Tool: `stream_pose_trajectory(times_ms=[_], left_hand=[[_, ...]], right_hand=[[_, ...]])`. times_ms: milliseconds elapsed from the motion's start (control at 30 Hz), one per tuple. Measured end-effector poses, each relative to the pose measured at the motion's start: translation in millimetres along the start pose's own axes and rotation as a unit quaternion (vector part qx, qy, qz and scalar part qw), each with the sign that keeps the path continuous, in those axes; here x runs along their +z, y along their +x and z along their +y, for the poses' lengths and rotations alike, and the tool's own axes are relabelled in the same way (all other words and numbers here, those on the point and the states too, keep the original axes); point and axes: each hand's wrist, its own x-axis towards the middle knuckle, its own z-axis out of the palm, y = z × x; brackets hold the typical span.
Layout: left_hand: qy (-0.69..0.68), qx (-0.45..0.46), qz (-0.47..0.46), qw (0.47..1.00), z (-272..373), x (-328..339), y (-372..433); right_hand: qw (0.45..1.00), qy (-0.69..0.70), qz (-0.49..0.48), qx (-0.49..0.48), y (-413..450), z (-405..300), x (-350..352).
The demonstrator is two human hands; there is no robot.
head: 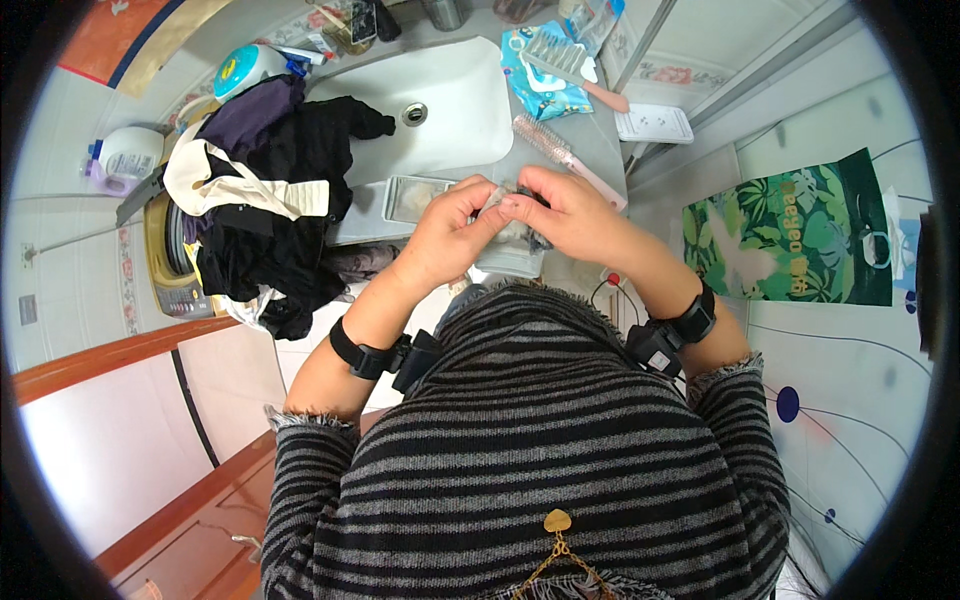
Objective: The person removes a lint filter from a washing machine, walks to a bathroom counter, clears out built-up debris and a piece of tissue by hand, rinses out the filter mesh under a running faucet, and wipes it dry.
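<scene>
Both hands meet just past the front edge of the grey countertop (360, 217). My left hand (459, 225) pinches a small greyish, soft-looking item (517, 229) between thumb and fingers. From the other side, my right hand (559, 202) grips the same item, thumbs nearly touching. Fingers hide much of it, and its exact kind cannot be told. A clear rectangular tray (416, 199) with pale contents lies beside my left hand. A pink round hairbrush (592, 180) rests right of my right hand. Below the hands is a pale, container-like object (510, 262), partly hidden.
A white sink (450, 90) lies ahead. Dark clothes (262, 240) and a cream strap-like garment (217, 187) are heaped on the left, over a washing machine (176, 289). A blue wipes packet (551, 101) bears a pink-handled comb (604, 97). A green bag (795, 232) hangs right.
</scene>
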Motion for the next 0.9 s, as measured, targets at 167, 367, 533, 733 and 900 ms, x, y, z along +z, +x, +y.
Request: stream_pose_trajectory(times_ms=[167, 367, 533, 733, 900], left_hand=[[-0.048, -0.01, 0.009, 0.999, 3, 2, -5], [-0.09, -0.03, -0.003, 0.995, -3, -9, -4], [-0.098, -0.042, 0.021, 0.994, -6, -6, -2], [-0.147, -0.075, 0.049, 0.985, -5, 1, 6], [-0.222, -0.088, 0.107, 0.965, -8, -5, 8]], right_hand=[[0.952, 0.19, -0.196, 0.138, -2, -7, -28], [0.827, 0.519, -0.134, 0.171, -7, 7, -56], [0.899, 0.391, -0.107, 0.169, -9, 0, -51], [0.945, 0.27, -0.039, 0.182, -7, -3, -35], [0.969, 0.187, -0.03, 0.161, -13, -11, -34]])
